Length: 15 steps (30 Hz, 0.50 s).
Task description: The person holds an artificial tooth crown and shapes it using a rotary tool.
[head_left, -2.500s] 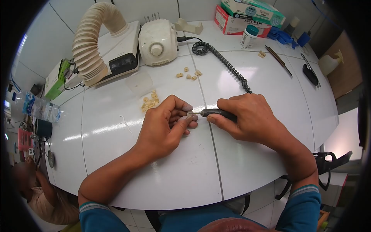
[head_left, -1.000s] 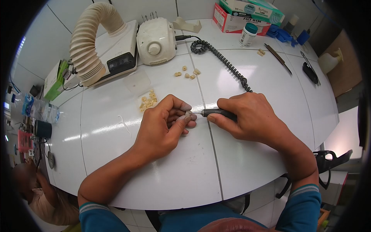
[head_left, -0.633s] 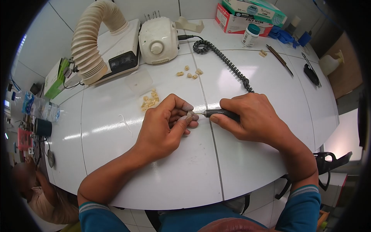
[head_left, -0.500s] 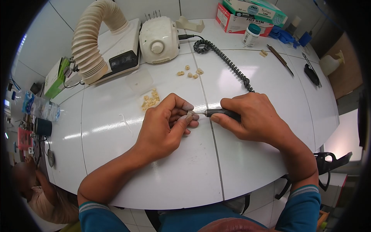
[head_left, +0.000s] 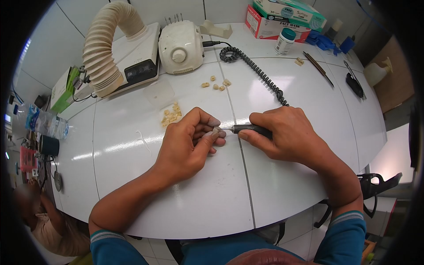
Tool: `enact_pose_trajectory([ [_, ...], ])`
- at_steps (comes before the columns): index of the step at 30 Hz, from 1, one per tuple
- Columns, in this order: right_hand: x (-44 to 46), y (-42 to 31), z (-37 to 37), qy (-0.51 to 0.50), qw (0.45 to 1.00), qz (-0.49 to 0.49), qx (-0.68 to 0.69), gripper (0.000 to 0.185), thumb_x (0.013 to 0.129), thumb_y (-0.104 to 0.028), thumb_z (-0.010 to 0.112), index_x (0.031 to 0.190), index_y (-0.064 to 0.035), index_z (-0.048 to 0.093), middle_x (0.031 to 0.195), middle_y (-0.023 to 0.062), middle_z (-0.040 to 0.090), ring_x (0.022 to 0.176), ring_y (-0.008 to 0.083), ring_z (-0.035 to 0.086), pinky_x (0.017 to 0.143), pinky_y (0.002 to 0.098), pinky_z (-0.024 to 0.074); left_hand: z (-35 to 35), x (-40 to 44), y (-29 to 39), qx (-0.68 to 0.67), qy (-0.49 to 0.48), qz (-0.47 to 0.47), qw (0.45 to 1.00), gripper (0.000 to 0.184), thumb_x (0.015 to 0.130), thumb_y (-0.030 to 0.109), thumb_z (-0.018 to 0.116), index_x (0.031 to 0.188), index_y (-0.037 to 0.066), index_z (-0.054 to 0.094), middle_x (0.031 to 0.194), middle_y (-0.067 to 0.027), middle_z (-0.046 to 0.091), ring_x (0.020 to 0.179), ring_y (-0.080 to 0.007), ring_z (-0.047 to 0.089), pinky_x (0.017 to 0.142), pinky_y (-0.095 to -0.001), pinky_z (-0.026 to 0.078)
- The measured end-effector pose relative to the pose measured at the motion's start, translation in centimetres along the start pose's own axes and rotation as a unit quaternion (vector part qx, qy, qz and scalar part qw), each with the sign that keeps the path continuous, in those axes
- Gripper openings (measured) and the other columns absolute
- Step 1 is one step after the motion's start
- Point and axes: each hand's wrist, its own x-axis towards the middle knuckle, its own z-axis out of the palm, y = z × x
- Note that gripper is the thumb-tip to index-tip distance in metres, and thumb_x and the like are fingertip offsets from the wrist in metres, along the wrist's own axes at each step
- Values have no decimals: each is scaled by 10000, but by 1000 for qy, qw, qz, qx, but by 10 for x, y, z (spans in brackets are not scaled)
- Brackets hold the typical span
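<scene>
A small cream tooth-shaped piece (head_left: 217, 129) is pinched between the thumb and fingers of my left hand (head_left: 187, 143), which cover most of it. Fingers wrapped, my right hand (head_left: 289, 134) grips a black rotary handpiece (head_left: 252, 129). Its thin metal bur (head_left: 227, 129) points left and reaches the piece at my left fingertips; whether it touches is too small to tell. From the handpiece side, a coiled black cord (head_left: 256, 68) runs back to a white micromotor control box (head_left: 180, 51) with a dial. Beyond my left hand lies a pile of similar cream pieces (head_left: 171, 115).
Several more pieces (head_left: 216, 84) lie at mid-table. A ribbed suction hose (head_left: 102, 57) curves over a white unit at back left. A white bottle (head_left: 285, 42), mask boxes (head_left: 282, 22) and slim tools (head_left: 319, 70) occupy the back right. Another person (head_left: 55, 221) sits at far left.
Very little differs. My right hand and the handpiece have shifted slightly left toward my left fingertips, while both hands keep the same hold.
</scene>
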Motion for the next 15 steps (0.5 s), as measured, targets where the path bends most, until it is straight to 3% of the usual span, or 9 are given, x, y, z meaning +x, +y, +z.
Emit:
enact_pose_trajectory([
  [15, 1, -3, -2, -9, 1000, -1, -5, 501, 1071, -554, 698, 918, -86, 788, 653, 126, 695, 618, 350, 696, 601, 475, 503, -1, -1, 0, 0, 6, 11, 1000, 127, 1118, -42, 601, 1244, -46, 581, 1141, -177, 802, 1076, -181, 812, 817, -284, 650],
])
